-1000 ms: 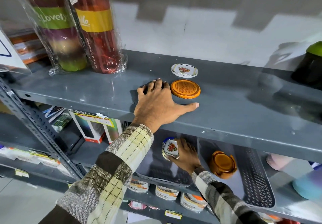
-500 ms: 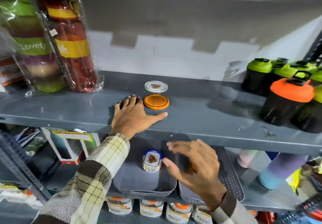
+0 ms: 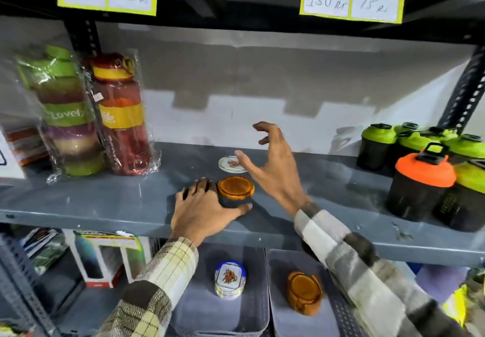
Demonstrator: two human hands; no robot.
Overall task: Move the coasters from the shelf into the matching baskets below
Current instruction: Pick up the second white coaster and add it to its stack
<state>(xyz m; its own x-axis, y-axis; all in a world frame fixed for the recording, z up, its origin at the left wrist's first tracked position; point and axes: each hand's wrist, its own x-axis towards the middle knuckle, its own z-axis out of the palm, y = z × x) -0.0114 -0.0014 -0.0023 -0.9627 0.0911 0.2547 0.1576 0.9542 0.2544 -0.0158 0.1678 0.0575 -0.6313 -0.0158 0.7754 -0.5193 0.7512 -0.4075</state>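
Amber coaster (image 3: 236,187) between left hand (image 3: 203,209), right hand (image 3: 275,168)

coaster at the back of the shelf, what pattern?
White coaster with a red floral motif in the middle and a thin dark rim; head view, partly behind the right hand.

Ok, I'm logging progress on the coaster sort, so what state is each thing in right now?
White floral coaster: flat on shelf, untouched.
Orange coaster: flat on shelf, not gripped.
Left hand: resting flat on shelf.
Right hand: open, empty, above the white coaster.
Left basket: holds floral stack.
Right basket: holds orange stack.
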